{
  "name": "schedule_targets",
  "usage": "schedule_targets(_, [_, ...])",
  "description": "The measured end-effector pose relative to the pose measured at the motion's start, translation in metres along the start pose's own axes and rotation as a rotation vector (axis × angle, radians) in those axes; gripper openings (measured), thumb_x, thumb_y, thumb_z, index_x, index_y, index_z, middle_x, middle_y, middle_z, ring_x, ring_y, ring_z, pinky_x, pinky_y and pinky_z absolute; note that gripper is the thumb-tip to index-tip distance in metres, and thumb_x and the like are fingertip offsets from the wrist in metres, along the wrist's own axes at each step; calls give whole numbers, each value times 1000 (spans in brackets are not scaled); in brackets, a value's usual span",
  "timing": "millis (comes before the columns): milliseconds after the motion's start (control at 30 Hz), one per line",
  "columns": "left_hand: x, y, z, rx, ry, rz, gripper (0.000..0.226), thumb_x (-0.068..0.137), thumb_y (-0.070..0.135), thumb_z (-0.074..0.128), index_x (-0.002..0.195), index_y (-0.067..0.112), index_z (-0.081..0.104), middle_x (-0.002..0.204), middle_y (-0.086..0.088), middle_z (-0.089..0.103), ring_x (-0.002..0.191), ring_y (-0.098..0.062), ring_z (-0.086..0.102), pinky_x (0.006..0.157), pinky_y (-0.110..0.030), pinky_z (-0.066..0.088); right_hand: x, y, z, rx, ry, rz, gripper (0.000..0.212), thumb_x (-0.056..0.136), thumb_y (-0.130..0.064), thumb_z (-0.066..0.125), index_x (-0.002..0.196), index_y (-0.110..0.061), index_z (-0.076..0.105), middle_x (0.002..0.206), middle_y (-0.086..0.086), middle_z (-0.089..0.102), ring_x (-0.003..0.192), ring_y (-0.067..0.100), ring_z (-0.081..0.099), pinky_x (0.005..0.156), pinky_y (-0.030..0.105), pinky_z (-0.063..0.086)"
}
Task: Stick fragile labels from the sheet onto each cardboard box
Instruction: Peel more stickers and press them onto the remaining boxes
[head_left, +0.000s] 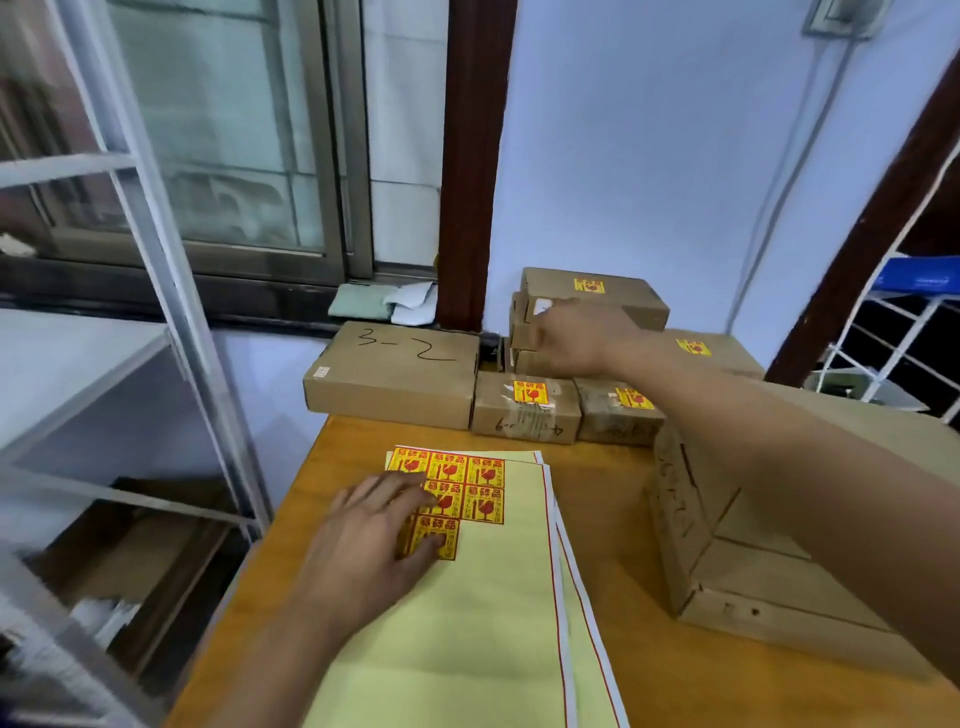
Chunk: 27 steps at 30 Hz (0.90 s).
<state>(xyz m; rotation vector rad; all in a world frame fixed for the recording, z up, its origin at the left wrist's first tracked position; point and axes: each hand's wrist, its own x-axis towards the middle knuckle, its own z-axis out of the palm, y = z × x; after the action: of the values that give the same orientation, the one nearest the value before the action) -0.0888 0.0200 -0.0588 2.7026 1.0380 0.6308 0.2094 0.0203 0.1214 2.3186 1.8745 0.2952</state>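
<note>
A pale yellow label sheet (483, 613) lies on the orange table, with several red-and-yellow fragile labels (485, 491) left at its top corner. My left hand (374, 540) rests flat on the sheet, fingers spread over the labels. My right hand (576, 338) reaches far back against a stack of small cardboard boxes (519, 332), fingers curled at a box's side; whether it holds a label is hidden. The top box (623, 296), two front boxes (524, 410) (613, 410) and a right box (727, 353) carry labels. The box marked "3-2" (395, 374) has none showing.
A large cardboard box (769, 561) stands at the table's right, under my right forearm. A white metal shelf frame (171, 291) stands left of the table, a window behind it. A white wire rack (893, 343) is at the far right.
</note>
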Motion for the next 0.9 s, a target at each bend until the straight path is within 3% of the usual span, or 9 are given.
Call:
schedule_targets(100, [0,3,-2,-16,-80,2,66,84,71,30,142,45,48,154,28,37,147,-4,26,116,-35,28,-37,-43,17,139,-232,-105,26,98,-49,62,117,-31,66,111,-7,65,111,19,62,80,35,51])
schedule_targets(200, [-1,4,-3,-27,-97,-4,58,89,67,40,143,46,47,153,29,38,148,-3,24,115,-34,23,-67,-78,50,79,-342,-156,40,99,-56,59,125,-27,65,122,-4,65,118,21,59,95,41,52])
schedule_targets(367, [-3,6,-4,-30,-34,-18,44,94,58,55,136,43,54,144,25,45,137,-3,35,108,-30,27,-105,-98,101,306,-29,-115,41,95,-56,65,128,-32,62,122,-8,51,113,15,53,84,31,47])
schedule_targets(500, [-3,6,-3,-41,-21,-18,45,92,60,56,134,46,54,140,26,44,132,-2,37,105,-29,29,-109,-96,124,686,70,-53,36,91,-47,74,124,-33,69,119,-19,54,116,1,50,103,28,43])
schedule_targets(600, [-3,5,-3,-47,-4,-25,48,90,64,56,135,46,52,134,28,43,127,0,36,103,-26,29,-100,-100,138,653,126,-139,38,88,-54,74,121,-36,71,120,-23,55,117,-2,45,101,27,30])
schedule_targets(767, [2,3,2,-27,8,-38,51,88,68,55,133,45,51,129,26,46,123,-1,39,102,-29,33,-93,-99,157,638,280,-216,28,87,-54,72,104,-32,77,108,-18,63,106,5,57,92,32,39])
schedule_targets(900, [3,2,4,-7,-6,-62,53,87,69,54,135,46,51,128,28,43,123,2,39,102,-26,32,-94,-98,156,634,298,-249,25,90,-54,68,100,-32,78,102,-19,64,101,6,58,89,37,45])
